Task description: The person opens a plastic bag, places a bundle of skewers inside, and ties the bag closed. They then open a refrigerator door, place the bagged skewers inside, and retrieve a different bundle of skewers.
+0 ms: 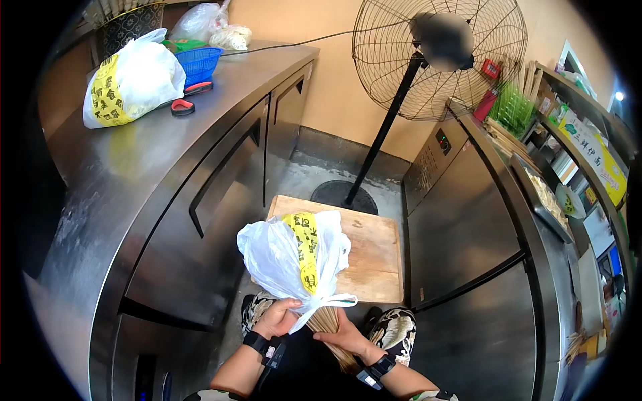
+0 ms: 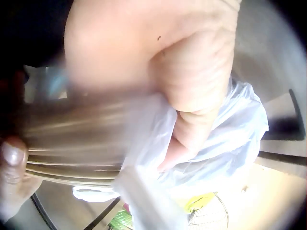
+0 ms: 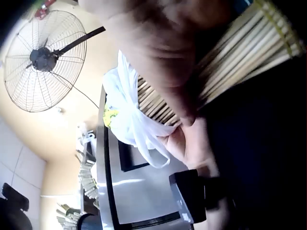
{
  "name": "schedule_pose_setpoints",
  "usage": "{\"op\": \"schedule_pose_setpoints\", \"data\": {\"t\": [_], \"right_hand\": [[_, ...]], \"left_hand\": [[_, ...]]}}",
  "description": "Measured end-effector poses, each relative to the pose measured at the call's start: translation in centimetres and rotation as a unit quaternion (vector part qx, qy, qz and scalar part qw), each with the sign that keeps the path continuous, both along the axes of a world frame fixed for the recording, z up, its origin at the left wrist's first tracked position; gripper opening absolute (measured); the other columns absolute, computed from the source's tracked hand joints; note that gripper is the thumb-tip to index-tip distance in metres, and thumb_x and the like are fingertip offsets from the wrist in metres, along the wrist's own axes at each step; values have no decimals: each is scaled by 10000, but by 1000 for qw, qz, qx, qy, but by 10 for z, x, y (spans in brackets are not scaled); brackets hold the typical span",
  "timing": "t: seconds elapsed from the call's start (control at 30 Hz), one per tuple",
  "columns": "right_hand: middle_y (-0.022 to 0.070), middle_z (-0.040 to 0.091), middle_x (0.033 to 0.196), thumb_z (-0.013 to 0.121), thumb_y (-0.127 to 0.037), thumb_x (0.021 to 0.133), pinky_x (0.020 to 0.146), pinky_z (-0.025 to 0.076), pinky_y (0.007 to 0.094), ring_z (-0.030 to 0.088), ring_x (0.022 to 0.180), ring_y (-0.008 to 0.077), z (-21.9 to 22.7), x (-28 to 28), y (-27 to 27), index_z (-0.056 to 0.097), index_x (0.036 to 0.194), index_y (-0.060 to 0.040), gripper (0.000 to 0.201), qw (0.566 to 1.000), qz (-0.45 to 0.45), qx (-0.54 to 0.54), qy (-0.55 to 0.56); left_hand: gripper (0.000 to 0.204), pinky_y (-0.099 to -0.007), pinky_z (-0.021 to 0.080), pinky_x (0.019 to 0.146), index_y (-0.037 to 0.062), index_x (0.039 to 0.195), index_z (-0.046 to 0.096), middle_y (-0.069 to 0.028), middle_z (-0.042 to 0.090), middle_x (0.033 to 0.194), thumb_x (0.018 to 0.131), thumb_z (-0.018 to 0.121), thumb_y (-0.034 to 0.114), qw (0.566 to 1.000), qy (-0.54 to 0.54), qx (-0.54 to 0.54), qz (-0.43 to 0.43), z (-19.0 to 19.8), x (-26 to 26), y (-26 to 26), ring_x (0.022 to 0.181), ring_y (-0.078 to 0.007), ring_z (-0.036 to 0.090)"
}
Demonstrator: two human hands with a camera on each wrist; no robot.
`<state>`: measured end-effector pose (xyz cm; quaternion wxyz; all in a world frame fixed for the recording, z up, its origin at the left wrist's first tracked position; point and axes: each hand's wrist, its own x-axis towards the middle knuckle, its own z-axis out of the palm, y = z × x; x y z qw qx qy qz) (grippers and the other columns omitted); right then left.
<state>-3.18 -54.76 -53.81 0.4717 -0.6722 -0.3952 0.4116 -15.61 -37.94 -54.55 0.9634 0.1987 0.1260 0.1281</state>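
A white plastic bag with a yellow printed band (image 1: 274, 254) covers one end of a bundle of thin wooden skewers (image 1: 326, 320). Its neck is tied around the skewers, and the loose ends stick out near the knot. My left hand (image 1: 275, 320) holds the gathered neck from the left, thumb against the plastic in the left wrist view. Just below the knot, my right hand (image 1: 345, 335) grips the bare skewers. A yellowish band (image 3: 280, 28) circles their lower end in the right wrist view. What the bag contains is hidden.
A wooden board (image 1: 374, 257) lies low beneath the bag, with a standing fan (image 1: 381, 127) behind it. Steel counters flank both sides. On the left counter (image 1: 221, 87) are another wrapped bag (image 1: 150, 77), red-handled scissors (image 1: 182, 107) and a blue basket (image 1: 199, 65). A tray (image 1: 545, 200) sits right.
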Motion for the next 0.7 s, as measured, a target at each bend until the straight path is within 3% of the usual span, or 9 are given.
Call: {"op": "schedule_pose_setpoints", "data": {"t": [0.1,0.2,0.27,0.3,0.33,0.4,0.43,0.53,0.7], "right_hand": [[112,549,1124,813,-141,732,743,515,267,586,903,147,-1,-7,-1,287,1347,-10,820,999,-29,14,-27],[97,558,1089,809,-101,727,678,520,255,596,830,133,4,-10,1,284,1354,-17,823,997,-42,51,43],[116,518,1201,798,-91,725,842,474,293,543,1014,167,15,-9,3,290,1366,-9,823,989,-59,42,128],[126,498,1257,793,-86,724,923,451,311,516,1105,183,19,-6,5,293,1372,-5,823,982,-63,36,172],[127,481,1277,773,-31,724,894,466,288,494,1130,157,24,2,7,275,1395,-9,836,981,-61,13,182],[121,487,1274,751,8,732,883,476,274,509,1113,146,3,29,13,249,1416,-16,849,993,-85,71,38],[116,494,1269,746,8,735,896,473,279,519,1105,152,13,37,17,233,1423,-18,859,986,-109,91,91],[107,528,1222,725,21,745,876,494,296,550,1078,183,33,72,33,213,1425,-33,853,964,-173,147,138],[124,554,1141,739,-18,689,766,521,306,594,954,197,-47,166,60,312,1308,-22,752,944,-280,120,125]], "left_hand": [[646,-387,345,1070,-27,1342,394,-126,540,1282,765,666,72,999,-7,39,-14,-8,-3,3,1193,-260,505],[705,-402,284,1107,-20,1373,353,-117,497,1335,778,704,119,998,-34,57,-20,-1,-4,3,1251,-266,448],[726,-401,247,1126,-21,1379,343,-105,484,1354,778,717,140,998,-54,45,-1,7,-6,2,1280,-260,419],[791,-454,187,1150,56,1412,342,-117,465,1379,759,749,239,995,-59,77,-16,-1,-6,8,1333,-278,352],[793,-476,181,1147,91,1424,332,-124,444,1398,767,742,262,996,-74,45,-20,0,-12,10,1341,-289,339],[799,-519,167,1142,159,1447,313,-138,400,1435,781,727,309,994,-105,-20,-29,3,-21,15,1358,-311,313],[764,-567,155,1130,226,1452,312,-160,326,1480,809,691,389,994,-97,36,-35,22,-25,16,1378,-347,272],[760,-557,167,1131,206,1454,310,-166,263,1510,823,671,426,993,-97,50,-37,30,-40,21,1389,-362,247],[762,-562,176,1126,202,1474,270,-162,286,1505,852,618,474,995,-51,80,-11,37,-61,20,1384,-360,265]]}}
